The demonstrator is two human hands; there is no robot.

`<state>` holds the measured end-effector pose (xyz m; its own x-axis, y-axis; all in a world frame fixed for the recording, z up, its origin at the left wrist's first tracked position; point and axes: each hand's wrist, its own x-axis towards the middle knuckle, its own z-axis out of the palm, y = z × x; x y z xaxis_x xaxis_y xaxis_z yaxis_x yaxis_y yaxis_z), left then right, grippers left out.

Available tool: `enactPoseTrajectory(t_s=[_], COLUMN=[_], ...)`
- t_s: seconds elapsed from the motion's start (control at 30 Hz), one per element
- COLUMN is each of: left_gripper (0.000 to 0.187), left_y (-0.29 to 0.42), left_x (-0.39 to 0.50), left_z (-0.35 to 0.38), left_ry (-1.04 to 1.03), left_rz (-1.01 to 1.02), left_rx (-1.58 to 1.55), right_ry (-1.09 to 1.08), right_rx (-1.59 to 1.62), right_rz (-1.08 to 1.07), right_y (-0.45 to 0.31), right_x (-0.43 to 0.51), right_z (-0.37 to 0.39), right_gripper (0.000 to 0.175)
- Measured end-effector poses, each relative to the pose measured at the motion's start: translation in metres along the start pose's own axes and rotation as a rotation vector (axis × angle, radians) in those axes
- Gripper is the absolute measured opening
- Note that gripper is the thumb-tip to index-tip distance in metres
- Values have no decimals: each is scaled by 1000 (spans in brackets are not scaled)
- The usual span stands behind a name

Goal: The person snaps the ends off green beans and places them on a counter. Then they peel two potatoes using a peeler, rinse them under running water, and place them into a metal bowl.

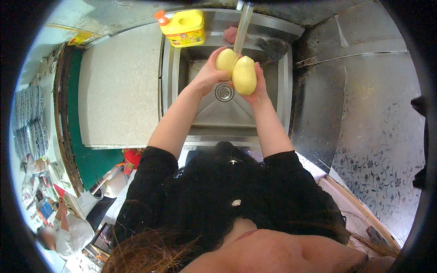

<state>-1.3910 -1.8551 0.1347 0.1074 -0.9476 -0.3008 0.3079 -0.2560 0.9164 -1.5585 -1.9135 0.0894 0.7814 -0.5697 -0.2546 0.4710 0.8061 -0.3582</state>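
Over a stainless steel sink I hold two peeled potatoes under a pipe or hose. My left hand grips one peeled potato with the thumb across its near side. The other peeled potato rests in my right hand, whose fingers wrap its right side and underside. The two potatoes are side by side, and the right one partly overlaps the left. Water appears to run from the pipe's lower end between them. Below my hands lies the round metal drain.
A yellow jug with an orange cap stands on the sink's back left rim. Behind the basin lie a pink cloth and a dark scouring pad. A pale board adjoins the left. Stacked plates and another person are far left.
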Motion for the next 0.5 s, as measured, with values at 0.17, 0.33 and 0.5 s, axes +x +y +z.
enactPoseTrajectory(t_s=[0.17, 0.33, 0.5], left_gripper=[79, 78, 78], left_y=[-2, 2, -9], left_x=[4, 0, 3], left_z=[-1, 0, -2], left_ry=[73, 29, 24], left_rz=[-33, 18, 42], left_rx=[-19, -4, 71], right_ry=[25, -8, 9], right_rx=[-155, -141, -188], right_rz=[-9, -41, -46], right_y=[2, 0, 1], right_x=[1, -4, -7], right_z=[9, 13, 12], right_gripper=[67, 69, 71])
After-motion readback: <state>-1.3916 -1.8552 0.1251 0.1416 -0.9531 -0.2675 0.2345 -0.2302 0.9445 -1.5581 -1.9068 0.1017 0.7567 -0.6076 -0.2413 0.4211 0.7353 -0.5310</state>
